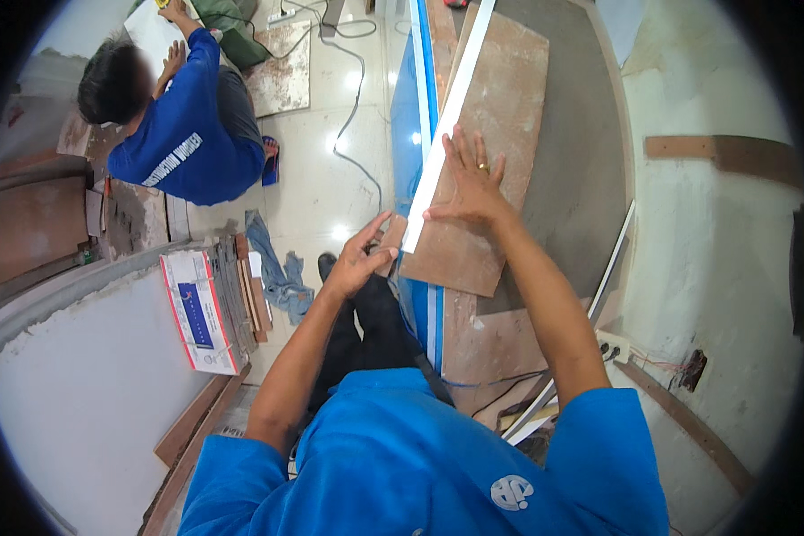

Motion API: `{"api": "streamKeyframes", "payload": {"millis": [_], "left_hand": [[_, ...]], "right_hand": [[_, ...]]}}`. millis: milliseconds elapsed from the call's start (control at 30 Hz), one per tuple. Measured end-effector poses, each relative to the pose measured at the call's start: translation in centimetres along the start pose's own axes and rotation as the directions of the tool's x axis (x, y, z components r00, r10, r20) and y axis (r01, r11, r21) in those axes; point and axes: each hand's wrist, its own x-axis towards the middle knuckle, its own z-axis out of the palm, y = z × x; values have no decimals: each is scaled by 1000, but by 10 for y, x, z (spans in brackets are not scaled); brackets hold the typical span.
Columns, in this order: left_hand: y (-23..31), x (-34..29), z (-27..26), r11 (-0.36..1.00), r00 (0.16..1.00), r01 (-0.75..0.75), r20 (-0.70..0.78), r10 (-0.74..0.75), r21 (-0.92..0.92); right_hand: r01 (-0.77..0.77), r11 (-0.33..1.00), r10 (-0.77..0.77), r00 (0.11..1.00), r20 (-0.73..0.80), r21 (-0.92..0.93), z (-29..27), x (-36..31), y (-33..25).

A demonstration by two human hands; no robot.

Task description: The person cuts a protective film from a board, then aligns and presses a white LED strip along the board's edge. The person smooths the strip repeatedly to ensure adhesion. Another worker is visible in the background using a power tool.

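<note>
My right hand (475,189) lies with fingers spread on a flat brown tile or board (514,98), its fingertips and thumb at the edge of a long white strip (456,100). The strip runs lengthwise along the board's left side. Beside the strip's near end, my left hand (353,266) is closed on a small flat brown piece (392,234), fingers on one side and thumb near the lower corner. The brown board rests on a grey surface (585,125), whose left side is edged in blue.
On the left, a co-worker in a blue shirt (183,159) crouches over a white sheet (150,43). A grey cable (360,98) winds across the tiled floor. A carton (198,311), stacked tiles and a blue cloth (281,281) lie left of my legs. A wall socket (612,347) is at right.
</note>
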Motion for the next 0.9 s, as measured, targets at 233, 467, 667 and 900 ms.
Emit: {"api": "streamKeyframes", "payload": {"millis": [233,467,667,900], "left_hand": [[2,-5,16,952,978,-127,-124,166,278],[33,61,20,908,959,-166,-152,240,385],[8,5,16,915,976,-121,-122,181,386],[41,62,25,963,969,-123,-181,169,238]], "right_hand": [[33,998,-37,996,-80,-51,7,1,5],[86,995,-93,982,-164,-45,14,0,3],[74,997,-76,981,-177,-16,18,-3,10],[89,994,-98,982,-159,-62,17,2,7]]}}
